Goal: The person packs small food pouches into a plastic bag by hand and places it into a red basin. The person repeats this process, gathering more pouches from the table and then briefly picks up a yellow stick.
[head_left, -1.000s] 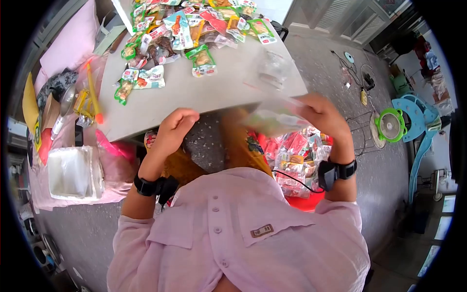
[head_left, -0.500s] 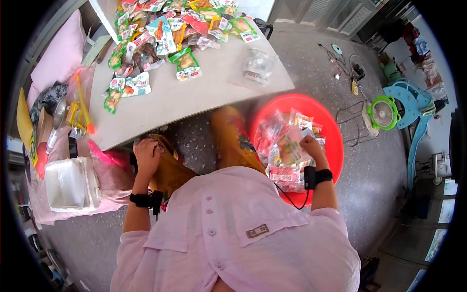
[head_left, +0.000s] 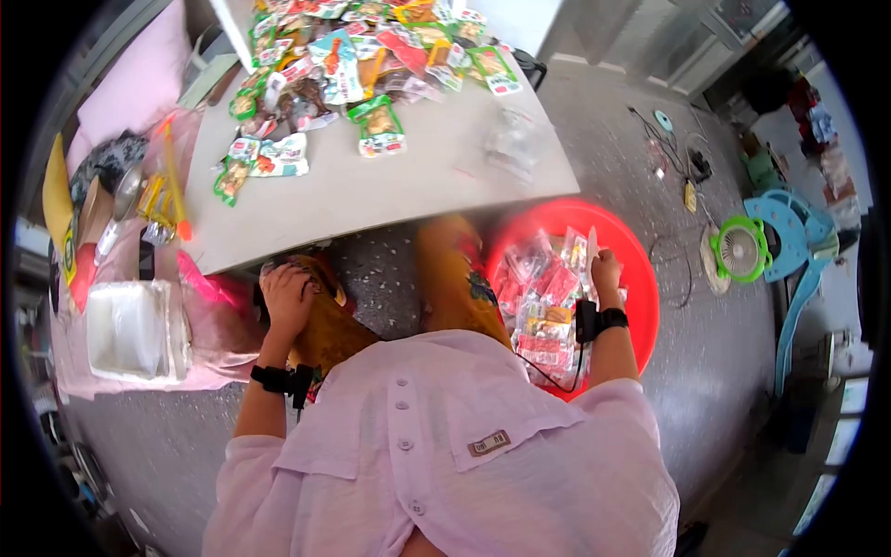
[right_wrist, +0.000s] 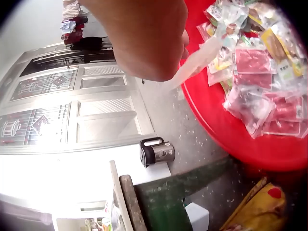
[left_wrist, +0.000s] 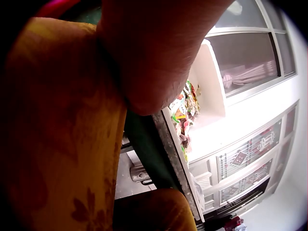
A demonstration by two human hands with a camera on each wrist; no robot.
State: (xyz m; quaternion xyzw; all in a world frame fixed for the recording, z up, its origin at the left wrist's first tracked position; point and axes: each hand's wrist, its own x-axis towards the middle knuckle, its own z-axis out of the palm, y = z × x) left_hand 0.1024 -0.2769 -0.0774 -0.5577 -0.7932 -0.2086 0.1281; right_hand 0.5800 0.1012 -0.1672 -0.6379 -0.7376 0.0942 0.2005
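Observation:
My right hand point(head_left: 606, 269) is over the red basin point(head_left: 642, 278) and pinches a clear plastic packet point(head_left: 592, 249), seen nearly edge-on. In the right wrist view the translucent packet point(right_wrist: 199, 61) slants out from under the hand point(right_wrist: 149, 43). Several sealed food packets point(head_left: 548, 316), many of them red, fill the basin below. My left hand point(head_left: 288, 295) rests on the left knee, over yellow flowered trousers point(head_left: 339, 325). In the left wrist view only the heel of that hand point(left_wrist: 149, 57) shows against the cloth, its fingers hidden.
On the pale table point(head_left: 325, 209) lies a heap of snack packets point(head_left: 371, 60), with a green-edged packet point(head_left: 379, 125) nearer me. Clear plastic bags point(head_left: 512, 144) lie near its right corner. A white foam box point(head_left: 135, 330) stands at left, a green fan point(head_left: 742, 249) on the right.
My right hand has gone from the table's front edge down over the basin, packet still held and now turned edge-on. The left hand has dropped from the table edge onto the knee.

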